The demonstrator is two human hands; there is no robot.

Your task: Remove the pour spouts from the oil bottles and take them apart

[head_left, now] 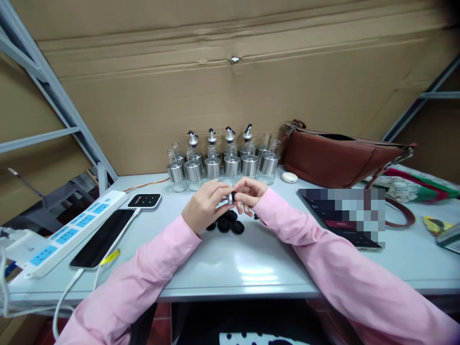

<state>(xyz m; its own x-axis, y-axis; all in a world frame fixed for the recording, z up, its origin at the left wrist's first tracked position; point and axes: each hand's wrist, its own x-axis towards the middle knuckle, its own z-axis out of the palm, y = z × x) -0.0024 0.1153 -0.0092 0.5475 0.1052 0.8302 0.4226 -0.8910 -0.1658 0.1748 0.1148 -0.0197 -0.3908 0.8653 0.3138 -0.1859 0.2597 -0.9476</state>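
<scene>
My left hand [206, 206] is closed round a small silver bottle pourer [230, 198], held above the table. At the pourer's right end my right hand [250, 194] pinches a black rubber stopper [234, 195], partly hidden by the fingers. Several loose black stoppers [224, 225] lie on the table just under my hands. Behind them stand two rows of glass bottles with steel sleeves [212, 168]. Front-row bottles have bare necks, while several in the back row carry silver and black pourers [229, 134].
On the left lie a white power strip [77, 230], a black phone [104, 238] with a cable, and a small black device [144, 201]. A brown bag [334, 155], a white round case [289, 177] and a dark tablet [334, 215] are on the right. Cardboard [179, 91] closes off the back.
</scene>
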